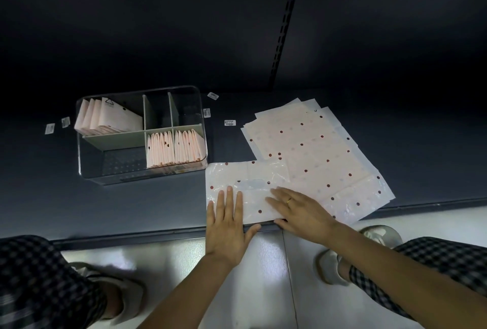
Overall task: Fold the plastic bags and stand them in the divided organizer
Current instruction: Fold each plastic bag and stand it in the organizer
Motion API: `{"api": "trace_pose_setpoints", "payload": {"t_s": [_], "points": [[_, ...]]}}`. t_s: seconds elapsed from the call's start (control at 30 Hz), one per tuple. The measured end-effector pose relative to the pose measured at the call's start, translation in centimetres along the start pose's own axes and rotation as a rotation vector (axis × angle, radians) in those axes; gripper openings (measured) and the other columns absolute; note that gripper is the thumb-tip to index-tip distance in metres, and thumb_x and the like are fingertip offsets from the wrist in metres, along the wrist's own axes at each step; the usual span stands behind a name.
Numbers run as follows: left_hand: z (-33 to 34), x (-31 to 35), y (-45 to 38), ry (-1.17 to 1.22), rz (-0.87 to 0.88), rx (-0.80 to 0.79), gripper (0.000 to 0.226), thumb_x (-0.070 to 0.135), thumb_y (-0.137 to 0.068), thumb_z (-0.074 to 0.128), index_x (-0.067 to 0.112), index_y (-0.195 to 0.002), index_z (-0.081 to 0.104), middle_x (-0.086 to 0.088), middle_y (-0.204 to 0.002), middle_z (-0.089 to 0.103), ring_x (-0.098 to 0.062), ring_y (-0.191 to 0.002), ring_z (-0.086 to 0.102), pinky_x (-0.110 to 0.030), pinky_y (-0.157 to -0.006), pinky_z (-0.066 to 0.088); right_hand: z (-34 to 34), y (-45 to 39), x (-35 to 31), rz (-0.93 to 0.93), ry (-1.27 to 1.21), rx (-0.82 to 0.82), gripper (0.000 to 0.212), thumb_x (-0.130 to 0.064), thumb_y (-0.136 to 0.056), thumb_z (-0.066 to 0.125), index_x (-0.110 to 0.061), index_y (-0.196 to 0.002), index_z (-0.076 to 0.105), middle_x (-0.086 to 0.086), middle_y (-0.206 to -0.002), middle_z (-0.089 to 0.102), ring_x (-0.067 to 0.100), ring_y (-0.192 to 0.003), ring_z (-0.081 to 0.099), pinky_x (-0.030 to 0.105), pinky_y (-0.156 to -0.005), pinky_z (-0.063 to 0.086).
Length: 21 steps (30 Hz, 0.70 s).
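I see the dark table filling mid-frame, with the clear organizer at centre left, three of its compartments holding folded bags. The stack of flat bags lies centre right. At lower centre, the bag being folded lies under my left hand and right hand, fingers straight, pressing flat. It looks half-folded, I think. The slick film could spring open or slip off the near edge.

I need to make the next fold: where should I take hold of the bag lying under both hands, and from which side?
Judging by its pose, pinch the bag's free left edge, coming from the left. Both the left hand and right hand press it flat, and its right part overlaps the stack of bags.
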<state>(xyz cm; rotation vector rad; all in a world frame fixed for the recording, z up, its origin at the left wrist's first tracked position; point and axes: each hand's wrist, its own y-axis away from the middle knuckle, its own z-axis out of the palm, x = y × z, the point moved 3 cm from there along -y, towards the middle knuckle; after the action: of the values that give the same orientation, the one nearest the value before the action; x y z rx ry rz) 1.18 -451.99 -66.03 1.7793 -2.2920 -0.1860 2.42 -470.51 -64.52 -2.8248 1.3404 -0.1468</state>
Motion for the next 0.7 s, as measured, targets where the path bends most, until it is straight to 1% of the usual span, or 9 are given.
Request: {"api": "trace_pose_setpoints", "payload": {"t_s": [0.1,0.2,0.23,0.3,0.33,0.4,0.47,0.6,0.7], "points": [[-0.1,-0.9,-0.5,-0.017,0.036,0.032,0.084,0.067,-0.089,0.018,0.007,-0.148,0.02,-0.016,-0.155,0.016,-0.031,-0.142,0.024,-0.045,-0.113,0.024,0.7,0.3,-0.4,-0.164,0.216,-0.086,0.047,-0.037,-0.084,0.06,-0.012,-0.124,0.061,0.007,-0.124,0.064,0.023,-0.117,0.059,0.031,-0.098,0.048],[-0.6,-1.8,-0.8,0.01,0.091,0.057,0.085,0.066,-0.085,0.045,0.006,-0.144,0.033,-0.016,-0.151,0.03,-0.03,-0.134,0.039,-0.041,-0.107,0.035,0.6,0.2,-0.5,-0.218,0.252,-0.172,0.053,-0.016,-0.087,0.053,-0.006,-0.137,0.042,0.011,-0.139,0.05,0.026,-0.13,0.047,0.034,-0.107,0.039],[-0.7,-2.2,-0.9,0.001,0.119,0.036,0.086,0.065,-0.086,0.044,0.007,-0.147,0.028,-0.015,-0.153,0.026,-0.028,-0.136,0.036,-0.039,-0.108,0.033,0.3,0.0,-0.3,-0.153,0.159,-0.202,0.061,-0.011,-0.082,0.059,-0.006,-0.139,0.038,0.013,-0.14,0.05,0.024,-0.131,0.046,0.031,-0.107,0.04],[-0.7,-3.2,-1.2,0.013,0.196,0.006,0.081,0.061,-0.091,0.036,0.013,-0.151,0.008,-0.008,-0.158,0.01,-0.022,-0.143,0.02,-0.034,-0.113,0.022,-0.7,-0.5,0.4,-0.006,-0.092,-0.214,0.068,-0.01,-0.06,0.078,-0.012,-0.126,0.059,0.008,-0.124,0.064,0.016,-0.117,0.059,0.023,-0.096,0.048],[-0.9,-3.8,-1.3,0.047,0.23,-0.001,0.075,0.056,-0.094,0.038,0.017,-0.151,0.009,-0.004,-0.158,0.011,-0.019,-0.143,0.019,-0.032,-0.112,0.022,-1.3,-0.7,0.5,0.043,-0.172,-0.195,0.063,-0.011,-0.058,0.079,-0.013,-0.12,0.065,0.006,-0.12,0.066,0.013,-0.114,0.061,0.018,-0.097,0.046],[-1.9,-5.1,-1.3,0.147,0.3,0.05,0.059,0.038,-0.094,0.052,0.02,-0.146,0.031,0.0,-0.151,0.033,-0.019,-0.136,0.037,-0.03,-0.106,0.034,-1.6,-0.6,1.3,0.188,-0.412,-0.186,0.045,-0.012,-0.083,0.064,-0.014,-0.127,0.059,0.003,-0.132,0.058,0.011,-0.127,0.05,0.012,-0.105,0.028],[-2.8,-6.6,-1.3,0.305,0.321,0.101,0.043,0.02,-0.091,0.059,0.022,-0.133,0.053,0.002,-0.136,0.054,-0.019,-0.124,0.052,-0.029,-0.098,0.044,-1.2,-0.4,2.7,0.402,-0.689,-0.205,0.029,-0.017,-0.095,0.052,-0.019,-0.123,0.061,0.0,-0.128,0.06,0.014,-0.125,0.05,0.015,-0.104,0.03],[-3.4,-8.2,-2.6,0.652,0.109,0.061,0.025,0.012,-0.094,0.055,0.023,-0.11,0.07,0.007,-0.109,0.07,-0.014,-0.104,0.063,-0.025,-0.083,0.046,-1.4,-0.7,4.5,0.646,-1.026,-0.151,0.017,-0.023,-0.083,0.07,-0.033,-0.096,0.066,-0.015,-0.097,0.064,0.001,-0.097,0.058,0.011,-0.084,0.043],[-3.4,-7.7,-4.1,0.81,-0.01,-0.011,0.018,0.009,-0.093,0.055,0.018,-0.09,0.07,0.003,-0.081,0.068,-0.013,-0.081,0.059,-0.027,-0.071,0.042,-0.8,-1.3,5.0,0.822,-1.119,-0.155,0.007,-0.02,-0.086,0.067,-0.025,-0.083,0.064,-0.011,-0.083,0.066,0.006,-0.08,0.061,0.015,-0.072,0.045]]}}
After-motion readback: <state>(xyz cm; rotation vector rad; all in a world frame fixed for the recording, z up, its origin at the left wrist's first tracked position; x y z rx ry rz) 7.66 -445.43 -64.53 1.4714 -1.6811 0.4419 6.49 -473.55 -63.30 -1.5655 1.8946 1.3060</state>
